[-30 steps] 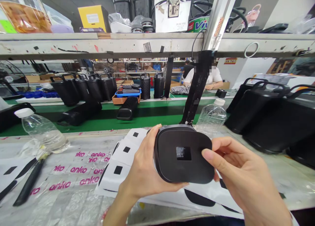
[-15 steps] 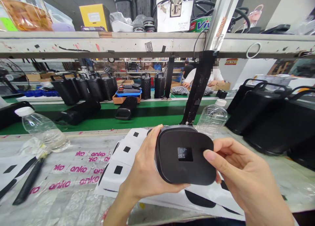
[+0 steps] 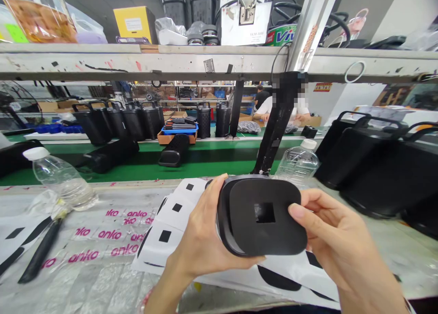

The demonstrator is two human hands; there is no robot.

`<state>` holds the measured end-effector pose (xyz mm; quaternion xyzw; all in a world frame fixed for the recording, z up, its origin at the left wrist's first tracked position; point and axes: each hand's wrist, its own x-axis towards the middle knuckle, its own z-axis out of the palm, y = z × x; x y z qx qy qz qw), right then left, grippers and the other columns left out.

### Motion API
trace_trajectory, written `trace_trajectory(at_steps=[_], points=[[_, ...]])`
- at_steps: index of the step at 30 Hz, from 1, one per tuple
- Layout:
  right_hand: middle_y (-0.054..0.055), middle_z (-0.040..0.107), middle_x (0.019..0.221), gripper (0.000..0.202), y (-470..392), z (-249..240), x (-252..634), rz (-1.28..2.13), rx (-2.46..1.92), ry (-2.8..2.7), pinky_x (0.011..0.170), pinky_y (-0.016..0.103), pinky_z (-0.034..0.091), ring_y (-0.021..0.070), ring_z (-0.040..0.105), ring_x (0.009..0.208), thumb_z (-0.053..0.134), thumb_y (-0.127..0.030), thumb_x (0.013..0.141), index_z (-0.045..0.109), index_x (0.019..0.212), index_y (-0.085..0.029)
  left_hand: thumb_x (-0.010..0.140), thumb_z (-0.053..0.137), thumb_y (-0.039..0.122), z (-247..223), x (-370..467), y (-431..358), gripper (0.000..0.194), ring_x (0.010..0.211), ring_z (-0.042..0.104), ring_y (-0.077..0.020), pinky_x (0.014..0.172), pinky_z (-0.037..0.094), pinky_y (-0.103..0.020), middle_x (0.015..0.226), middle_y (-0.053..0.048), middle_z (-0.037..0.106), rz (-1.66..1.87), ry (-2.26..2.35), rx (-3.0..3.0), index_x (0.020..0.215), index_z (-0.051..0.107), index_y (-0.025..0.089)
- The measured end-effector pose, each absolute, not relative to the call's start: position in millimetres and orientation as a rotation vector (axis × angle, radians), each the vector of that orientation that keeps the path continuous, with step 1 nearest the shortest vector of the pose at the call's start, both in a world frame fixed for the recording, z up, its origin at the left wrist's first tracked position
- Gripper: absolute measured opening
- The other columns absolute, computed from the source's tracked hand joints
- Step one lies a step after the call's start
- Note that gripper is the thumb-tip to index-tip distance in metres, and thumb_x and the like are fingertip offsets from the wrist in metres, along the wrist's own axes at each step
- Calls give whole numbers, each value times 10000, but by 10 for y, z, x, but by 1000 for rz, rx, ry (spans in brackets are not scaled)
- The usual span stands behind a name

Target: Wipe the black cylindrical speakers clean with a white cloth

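My left hand point(image 3: 200, 234) is wrapped around a black speaker point(image 3: 224, 218), its flat rounded end turned towards me. In front of that end is a thin black rounded pad point(image 3: 284, 239) with a square cutout. The pad sits shifted to the right of the speaker's end face, leaving a strip of the face bare at the left. My right hand point(image 3: 337, 234) pinches the pad's right edge between thumb and fingers. Whether the pad touches the face I cannot tell. Beneath my hands lie white backing sheets point(image 3: 180, 196) with black shapes on them.
A water bottle point(image 3: 63, 179) and a black-handled tool point(image 3: 43, 250) lie at left. Another bottle point(image 3: 298, 161) stands behind my right hand, near large black speakers point(image 3: 383, 168). A black post point(image 3: 273, 136) rises ahead, beside a green belt point(image 3: 150, 168). A person point(image 3: 265, 109) sits beyond.
My right hand has moved slightly right with the pad, so the pad sits further off the speaker's end face. The printed label in the cutout is now mostly covered.
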<state>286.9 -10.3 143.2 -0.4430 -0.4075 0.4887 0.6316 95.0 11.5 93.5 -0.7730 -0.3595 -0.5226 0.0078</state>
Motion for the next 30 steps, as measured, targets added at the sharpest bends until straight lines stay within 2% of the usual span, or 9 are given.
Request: trace_trajectory(at_steps=[8, 12, 16, 23, 30], points=[[-31, 555, 602, 358, -100, 1377, 2882, 972, -1032, -1022, 379, 149, 392, 67, 485, 464, 925, -392, 592, 641, 705, -205, 514, 915, 490, 946, 946, 128, 1318, 1304, 552, -359, 1052, 523, -503, 1454, -206, 504, -1626, -1163, -2442, 1537, 135, 203], [-20, 563, 609, 366, -107, 1357, 2890, 924, -1049, -1047, 373, 183, 402, 89, 485, 464, 920, -416, 596, 635, 708, -215, 522, 914, 498, 949, 943, 129, 1323, 1307, 550, -354, 1061, 516, -500, 1457, -205, 501, -1622, -1142, -2435, 1543, 128, 200], [-20, 563, 600, 360, -98, 1359, 2895, 924, -1051, -1056, 369, 203, 393, 94, 480, 446, 914, -418, 604, 630, 705, -221, 523, 911, 506, 943, 935, 126, 1325, 1312, 544, -359, 1064, 511, -510, 1466, -203, 492, -1627, -1125, -2434, 1546, 125, 206], [-35, 561, 593, 385, -94, 1384, 2883, 974, -1049, -1025, 378, 170, 377, 64, 474, 431, 933, -414, 574, 632, 701, -209, 529, 907, 511, 922, 950, 157, 1317, 1323, 532, -354, 1079, 501, -496, 1455, -226, 493, -1641, -1100, -2428, 1541, 137, 167], [-38, 571, 590, 367, -99, 1385, 2874, 956, -1053, -1051, 375, 175, 388, 72, 478, 431, 918, -407, 599, 629, 717, -213, 497, 927, 495, 952, 944, 136, 1353, 1318, 536, -366, 1068, 510, -509, 1465, -209, 491, -1616, -1149, -2447, 1544, 121, 205]])
